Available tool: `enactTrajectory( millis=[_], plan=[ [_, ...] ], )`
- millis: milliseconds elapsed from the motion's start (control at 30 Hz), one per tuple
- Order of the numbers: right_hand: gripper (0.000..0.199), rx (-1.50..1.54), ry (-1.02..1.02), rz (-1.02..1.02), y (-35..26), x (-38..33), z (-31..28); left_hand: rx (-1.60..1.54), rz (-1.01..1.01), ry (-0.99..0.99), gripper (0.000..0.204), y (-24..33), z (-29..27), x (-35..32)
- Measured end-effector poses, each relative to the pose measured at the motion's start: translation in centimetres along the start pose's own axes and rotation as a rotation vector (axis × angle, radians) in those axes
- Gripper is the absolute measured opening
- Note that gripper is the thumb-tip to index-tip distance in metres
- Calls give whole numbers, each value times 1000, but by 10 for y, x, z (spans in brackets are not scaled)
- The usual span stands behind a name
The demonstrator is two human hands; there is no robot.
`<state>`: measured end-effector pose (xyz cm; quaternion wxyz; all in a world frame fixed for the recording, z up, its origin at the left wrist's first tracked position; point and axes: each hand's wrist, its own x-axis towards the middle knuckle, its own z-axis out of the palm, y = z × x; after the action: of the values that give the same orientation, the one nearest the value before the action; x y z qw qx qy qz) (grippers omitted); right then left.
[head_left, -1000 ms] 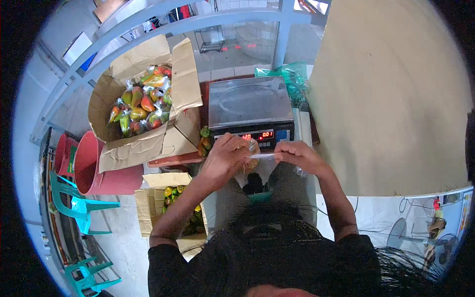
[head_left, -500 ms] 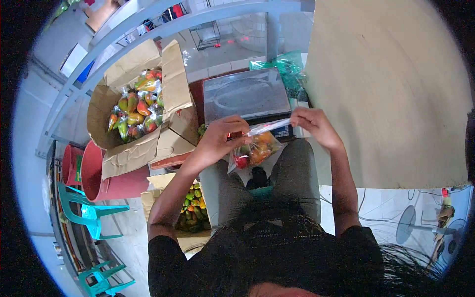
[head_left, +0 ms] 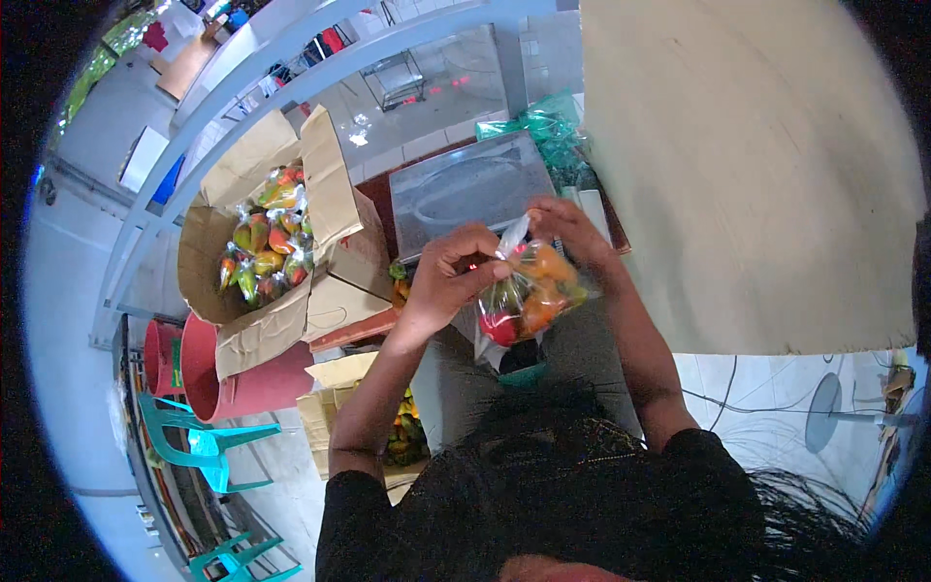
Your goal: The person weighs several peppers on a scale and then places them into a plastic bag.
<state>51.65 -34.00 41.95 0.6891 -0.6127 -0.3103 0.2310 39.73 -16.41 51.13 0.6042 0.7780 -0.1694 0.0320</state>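
A clear plastic bag of red, orange and green peppers [head_left: 541,299] hangs in front of me above my lap. The fingers of my left hand [head_left: 451,276] pinch the bag's neck just above the peppers. Above that, my right hand [head_left: 574,233] is closed on the twisted top of the same bag. Just beyond my hands lies a flat weighing scale [head_left: 470,189] with a bare metal plate, and my hands partly cover its front. To the left, a cardboard box [head_left: 335,184] holds several tied bags of peppers.
Low on the left, another cardboard box [head_left: 318,427] contains loose peppers, partly behind my left forearm. Green plastic bags [head_left: 558,131] lie behind the scale. A tall tan board [head_left: 747,194] stands at right. Red bins [head_left: 262,388] and teal chairs [head_left: 208,441] are farther left.
The bag's top, stretched sideways between my hands before, now stands upright and twisted. My right hand has moved left and closer to my left hand. The view has shifted slightly.
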Motion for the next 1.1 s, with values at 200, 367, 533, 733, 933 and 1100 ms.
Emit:
enactTrajectory(
  millis=[200, 367, 533, 733, 933, 1100],
  plan=[
    [36, 657, 17, 36, 75, -1, 44, -264, -23, 259, 5, -9, 17, 16],
    [44, 642, 46, 95, 57, -20, 89, -294, -86, 560, 8, -35, 9, 13],
    [28, 751, -171, 115, 64, -27, 109, -418, -39, 772, 10, -57, 17, 18],
    [28, 295, 24, 134, 38, -38, 120, -224, -36, 942, 14, -79, 16, 11],
    [26, -650, 84, 44, -15, -39, 90, -35, 8, 966, 19, -97, 8, -8],
    [13, -740, 276, -311, -7, -43, 83, 132, 51, 955, 21, -94, 12, -5]
  ],
)
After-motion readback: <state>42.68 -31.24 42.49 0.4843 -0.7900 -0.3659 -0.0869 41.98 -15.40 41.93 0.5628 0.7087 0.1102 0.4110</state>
